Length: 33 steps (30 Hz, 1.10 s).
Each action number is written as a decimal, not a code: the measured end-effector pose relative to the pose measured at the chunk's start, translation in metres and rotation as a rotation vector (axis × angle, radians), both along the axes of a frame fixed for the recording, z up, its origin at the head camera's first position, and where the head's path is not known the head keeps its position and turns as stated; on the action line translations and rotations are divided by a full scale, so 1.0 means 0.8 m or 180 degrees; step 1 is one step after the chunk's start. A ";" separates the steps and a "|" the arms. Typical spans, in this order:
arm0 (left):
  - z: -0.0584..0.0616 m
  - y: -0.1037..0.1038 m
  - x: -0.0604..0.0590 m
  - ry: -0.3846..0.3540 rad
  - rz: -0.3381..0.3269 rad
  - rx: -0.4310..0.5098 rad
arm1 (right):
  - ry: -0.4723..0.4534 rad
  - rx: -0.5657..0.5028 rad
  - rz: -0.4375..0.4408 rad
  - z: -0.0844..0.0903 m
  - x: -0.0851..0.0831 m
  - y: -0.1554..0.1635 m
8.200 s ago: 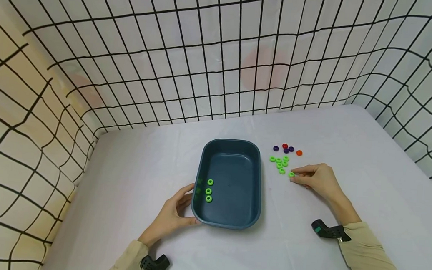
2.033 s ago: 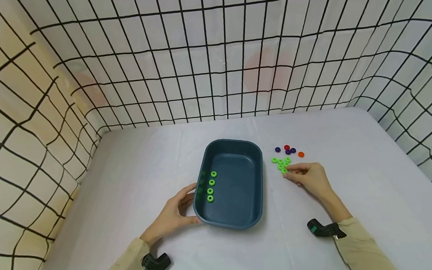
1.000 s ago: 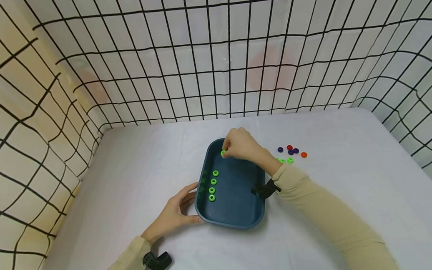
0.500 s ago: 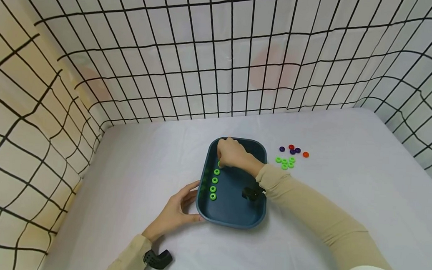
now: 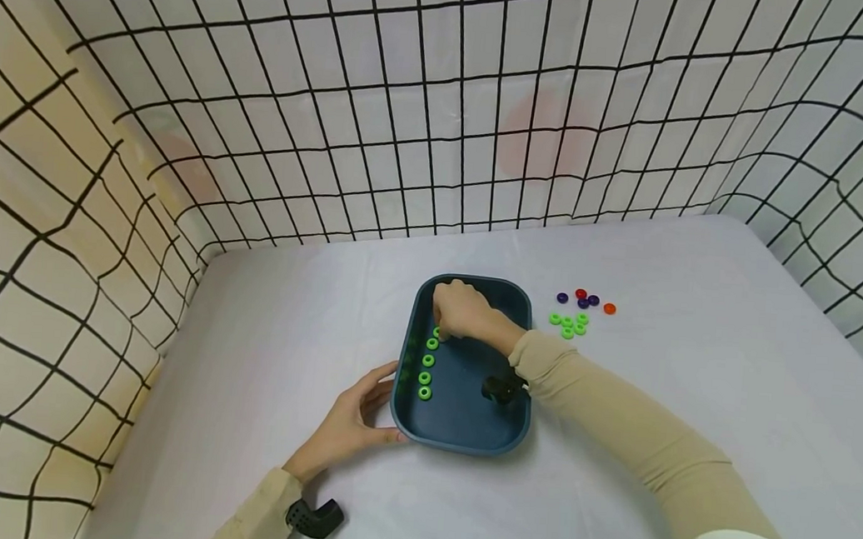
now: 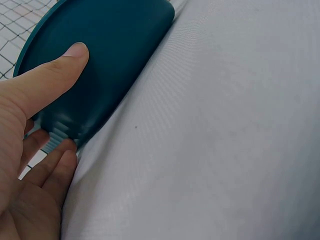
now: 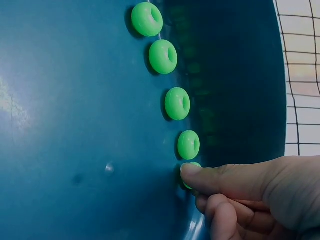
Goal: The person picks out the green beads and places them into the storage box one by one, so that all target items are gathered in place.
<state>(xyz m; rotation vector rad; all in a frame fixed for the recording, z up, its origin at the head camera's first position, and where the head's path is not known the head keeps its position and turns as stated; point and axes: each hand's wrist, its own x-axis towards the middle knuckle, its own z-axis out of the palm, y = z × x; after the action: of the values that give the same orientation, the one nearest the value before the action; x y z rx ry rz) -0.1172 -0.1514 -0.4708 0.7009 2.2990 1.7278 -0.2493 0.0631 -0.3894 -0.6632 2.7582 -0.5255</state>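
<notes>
A dark blue-green plastic tub (image 5: 466, 422) stands on the cloth-covered table. My left hand (image 5: 349, 422) holds its near left corner from outside; in the left wrist view the thumb (image 6: 62, 72) lies along the wall and fingertips touch it lower down. Inside, along the left wall, several green ring beads run in a row, one bead (image 7: 177, 104) near its middle. At the row's far end my right hand (image 5: 466, 309) pinches another green bead (image 7: 192, 185) on the tub floor, mostly hidden by the thumb.
Right of the tub lie several loose green beads (image 5: 567, 322). Behind them are a red bead (image 5: 581, 294), purple beads (image 5: 562, 298) and an orange bead (image 5: 610, 309). Black grid netting (image 5: 427, 119) over white cloth borders the table's back and sides.
My right hand has gone from the loose green beads into the tub with one bead, then lowered it to the row's far end. The row has grown since the oldest frame. My left hand stays put.
</notes>
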 end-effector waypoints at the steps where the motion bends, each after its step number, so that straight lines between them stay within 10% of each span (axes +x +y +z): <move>1: 0.000 0.000 0.001 -0.0006 0.0004 0.0000 | 0.0000 -0.0007 0.0002 0.000 0.000 0.000; 13: 0.002 0.001 0.001 -0.0013 -0.0023 0.0031 | -0.0051 -0.0395 0.0049 0.019 -0.006 0.014; 22: 0.001 0.000 0.002 0.0012 -0.0041 0.0099 | 0.0254 -0.1513 -0.0150 0.053 -0.006 0.065; 28: 0.000 0.000 0.001 0.0032 -0.0038 0.0077 | 0.0677 -0.2473 -0.0815 0.025 0.028 0.141; 33: -0.001 0.000 0.002 0.0011 -0.0018 0.0028 | 0.0814 -0.2591 -0.1310 -0.015 0.052 0.211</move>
<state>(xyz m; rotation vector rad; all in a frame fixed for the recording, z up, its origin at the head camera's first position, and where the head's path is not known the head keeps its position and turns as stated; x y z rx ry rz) -0.1158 -0.1515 -0.4718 0.7121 2.2907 1.7367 -0.2080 0.2316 -0.4013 -0.2994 2.8575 -1.8151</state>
